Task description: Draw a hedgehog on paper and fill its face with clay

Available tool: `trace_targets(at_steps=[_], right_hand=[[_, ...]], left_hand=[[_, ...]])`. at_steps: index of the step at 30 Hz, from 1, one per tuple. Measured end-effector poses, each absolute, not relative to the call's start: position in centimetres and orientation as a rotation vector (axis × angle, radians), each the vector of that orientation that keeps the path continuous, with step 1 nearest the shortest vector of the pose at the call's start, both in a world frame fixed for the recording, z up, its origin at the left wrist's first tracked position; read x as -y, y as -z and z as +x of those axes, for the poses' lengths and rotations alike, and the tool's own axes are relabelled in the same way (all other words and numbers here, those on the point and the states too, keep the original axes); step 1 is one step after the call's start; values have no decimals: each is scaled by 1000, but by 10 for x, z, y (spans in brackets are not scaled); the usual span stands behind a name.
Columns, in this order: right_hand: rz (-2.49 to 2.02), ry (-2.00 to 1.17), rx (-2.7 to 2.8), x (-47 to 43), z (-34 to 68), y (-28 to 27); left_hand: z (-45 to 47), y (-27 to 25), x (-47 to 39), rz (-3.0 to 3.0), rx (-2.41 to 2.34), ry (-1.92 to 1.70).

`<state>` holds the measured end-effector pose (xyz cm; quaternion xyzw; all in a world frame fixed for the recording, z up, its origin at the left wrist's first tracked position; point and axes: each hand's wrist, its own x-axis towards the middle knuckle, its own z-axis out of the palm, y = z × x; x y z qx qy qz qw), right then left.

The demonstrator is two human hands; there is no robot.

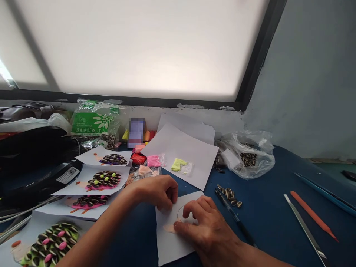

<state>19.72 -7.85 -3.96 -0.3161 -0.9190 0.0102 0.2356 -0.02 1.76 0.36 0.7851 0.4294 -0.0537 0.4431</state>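
A small white sheet of paper (174, 252) lies in front of me, with a drawn curved outline and a flat patch of peach modelling clay (168, 228). My left hand (160, 191) rests at the sheet's upper left edge, its fingers curled in; whatever they may hold is hidden. With the thumb of my right hand (204, 222) I touch the right end of the clay patch. The right index finger arches above it, apart from the thumb. Several sunflower seeds (229, 194) and a black pen (236, 218) lie just right of the sheet.
Finished seed-and-clay hedgehog pictures (102, 181) overlap at left. Behind are clay packets (154, 160), a phone (137, 131), a green seed bag (90, 122) and larger paper (183, 144) bearing yellow clay (178, 164). At right are a clear seed bag (249, 155), a blade (304, 228) and an orange tool (313, 215).
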Motion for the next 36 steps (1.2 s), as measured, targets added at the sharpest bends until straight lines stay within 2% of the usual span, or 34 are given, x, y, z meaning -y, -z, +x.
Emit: trace_targets(at_steps=[8,36], right_hand=[[-847,-172,2495,78,200,38],[-939,-189,2428,75,198,40]], left_hand=[[-2,1,-19,1916,-1047,118],[-2,1,-18,1934,-1092,100]])
